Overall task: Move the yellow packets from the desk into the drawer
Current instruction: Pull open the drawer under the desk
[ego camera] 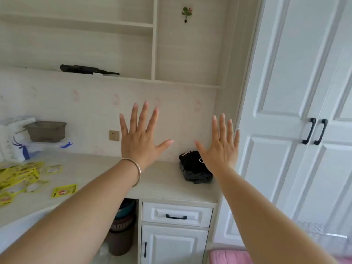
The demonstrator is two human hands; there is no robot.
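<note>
1. On the left end of the tabletop (pixel 162 180) lies a loose heap of yellow packets (pixel 17 176), with one separate yellow packet (pixel 64 190) lying flat nearer the middle and a paler one (pixel 54 169) just behind the heap.
2. None of them is in anyone's grip: the left hand (pixel 141 141) and the right hand (pixel 221 147) are both raised in front of the wall, palms away, fingers straight and spread, holding nothing and touching nothing.
3. Under the right end of the tabletop the drawer (pixel 177 214) sits flush in its frame, dark handle (pixel 176 217) untouched, so its inside is hidden; whether it already holds packets cannot be told.
4. Judged from this, the task looks to be at its very start: no packet is lifted and the drawer is not opened.
5. What is left seems to be everything: pull the drawer out, gather the heap and the stray packets, and carry them across to the right.
6. A black bundle (pixel 194 170) rests on the tabletop above the drawer, partly behind the right hand; it is well apart from the packets.
7. The heap runs off the left edge of view, so how many packets there are cannot be counted.
</note>
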